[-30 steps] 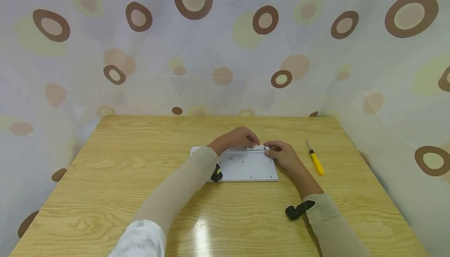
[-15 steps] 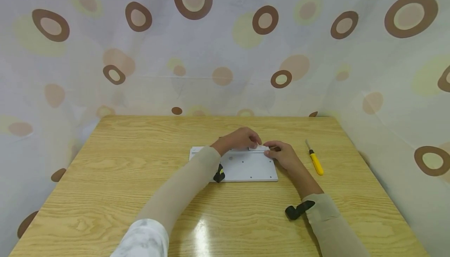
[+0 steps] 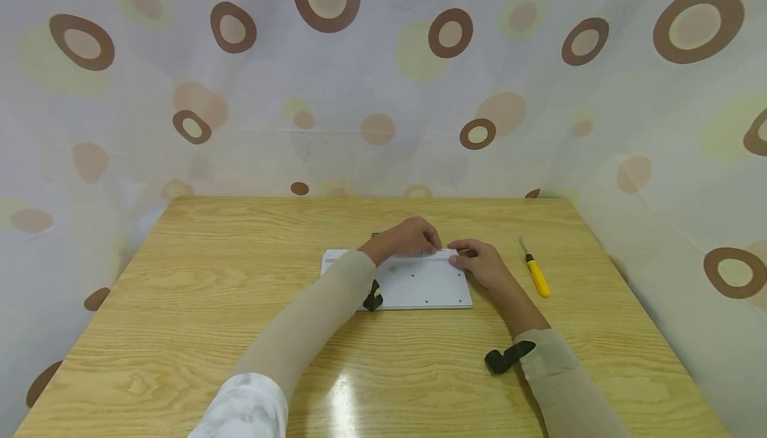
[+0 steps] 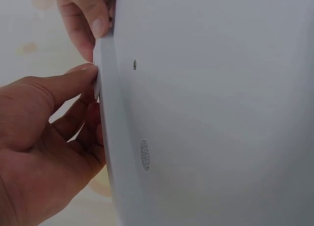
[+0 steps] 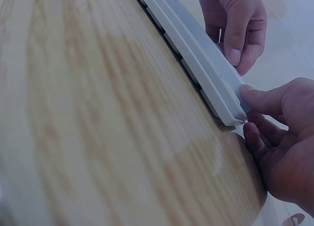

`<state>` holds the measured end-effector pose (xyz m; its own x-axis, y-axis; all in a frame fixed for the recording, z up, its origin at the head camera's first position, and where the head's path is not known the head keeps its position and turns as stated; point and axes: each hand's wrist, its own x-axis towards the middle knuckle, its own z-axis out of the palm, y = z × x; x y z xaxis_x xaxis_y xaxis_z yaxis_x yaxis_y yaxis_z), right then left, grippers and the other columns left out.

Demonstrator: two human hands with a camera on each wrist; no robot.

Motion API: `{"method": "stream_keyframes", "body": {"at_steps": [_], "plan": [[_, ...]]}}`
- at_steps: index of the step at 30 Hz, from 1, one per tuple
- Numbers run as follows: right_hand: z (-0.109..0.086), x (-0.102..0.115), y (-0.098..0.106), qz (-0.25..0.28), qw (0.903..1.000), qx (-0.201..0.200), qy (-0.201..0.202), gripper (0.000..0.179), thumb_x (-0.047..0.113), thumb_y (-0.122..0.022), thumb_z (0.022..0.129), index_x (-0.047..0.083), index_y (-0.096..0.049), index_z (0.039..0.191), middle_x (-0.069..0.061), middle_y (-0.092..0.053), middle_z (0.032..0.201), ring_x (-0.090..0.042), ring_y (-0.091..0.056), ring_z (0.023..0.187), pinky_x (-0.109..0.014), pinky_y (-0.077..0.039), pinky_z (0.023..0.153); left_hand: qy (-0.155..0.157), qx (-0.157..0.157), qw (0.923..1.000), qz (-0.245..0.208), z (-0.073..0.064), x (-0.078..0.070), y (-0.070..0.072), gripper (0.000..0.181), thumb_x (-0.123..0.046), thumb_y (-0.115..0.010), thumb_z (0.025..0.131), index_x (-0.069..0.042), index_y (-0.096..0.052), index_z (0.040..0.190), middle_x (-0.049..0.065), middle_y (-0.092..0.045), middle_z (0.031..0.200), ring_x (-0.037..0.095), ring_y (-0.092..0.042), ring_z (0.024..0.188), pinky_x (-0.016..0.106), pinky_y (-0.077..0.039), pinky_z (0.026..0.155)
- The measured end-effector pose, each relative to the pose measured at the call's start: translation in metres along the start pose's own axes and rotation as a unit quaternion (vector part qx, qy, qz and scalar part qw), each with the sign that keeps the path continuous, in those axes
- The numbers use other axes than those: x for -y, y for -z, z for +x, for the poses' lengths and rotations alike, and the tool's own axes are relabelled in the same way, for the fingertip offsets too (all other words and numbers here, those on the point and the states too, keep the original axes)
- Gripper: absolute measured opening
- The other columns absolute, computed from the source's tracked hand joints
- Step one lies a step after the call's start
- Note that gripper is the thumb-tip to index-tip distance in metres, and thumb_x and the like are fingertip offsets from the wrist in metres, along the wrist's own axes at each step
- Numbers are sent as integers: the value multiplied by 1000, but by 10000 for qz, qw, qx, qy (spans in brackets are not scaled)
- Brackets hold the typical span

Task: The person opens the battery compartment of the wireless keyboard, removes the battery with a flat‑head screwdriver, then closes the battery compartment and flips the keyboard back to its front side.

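Note:
A white keyboard [image 3: 428,286] lies face down on the table, its flat back with small screws upward; some keys show under its edge in the right wrist view. At its far edge my left hand [image 3: 412,235] pinches a small white cover [image 4: 97,90] between thumb and curled fingers, flush along the raised ridge. My right hand [image 3: 488,266] grips the keyboard's far right corner, thumb [image 5: 252,96] on top and fingers beneath. The left hand hides most of the cover in the head view.
A screwdriver [image 3: 538,278] with a yellow handle lies right of the keyboard on the wooden table [image 3: 240,331]. Behind my left wrist a small dark thing [image 3: 375,233] is partly hidden. A patterned cloth [image 3: 377,78] hangs around the table.
The dark slot at the keyboard's far edge, seen a second ago, is now covered. My left hand moved the white cover slightly right over it. The right hand stays in place.

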<state>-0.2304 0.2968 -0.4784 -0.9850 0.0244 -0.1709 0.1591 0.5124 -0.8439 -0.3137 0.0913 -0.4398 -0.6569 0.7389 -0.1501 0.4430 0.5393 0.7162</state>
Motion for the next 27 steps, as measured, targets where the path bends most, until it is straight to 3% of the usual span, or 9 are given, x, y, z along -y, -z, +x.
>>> {"method": "stream_keyframes", "body": {"at_steps": [14,27], "plan": [[0,6,1,-98,9998,-36,176,38,20,-69,97,8,-64,133,-16,-62,127,-27,-55,105,-31,-45,88,-214,14,9993,-310,1,9,5,14,-12,-67,97,-12,-78,107,-1,-74,108,10,-63,99,28,-50,92],[1,-3,0,-209,9996,-95,174,37,23,-70,96,10,-66,130,-15,-63,127,-28,-54,106,-38,-43,94,-434,82,9989,-182,3,14,0,16,-13,-66,98,-12,-78,108,0,-74,111,10,-64,100,27,-50,92]]}}
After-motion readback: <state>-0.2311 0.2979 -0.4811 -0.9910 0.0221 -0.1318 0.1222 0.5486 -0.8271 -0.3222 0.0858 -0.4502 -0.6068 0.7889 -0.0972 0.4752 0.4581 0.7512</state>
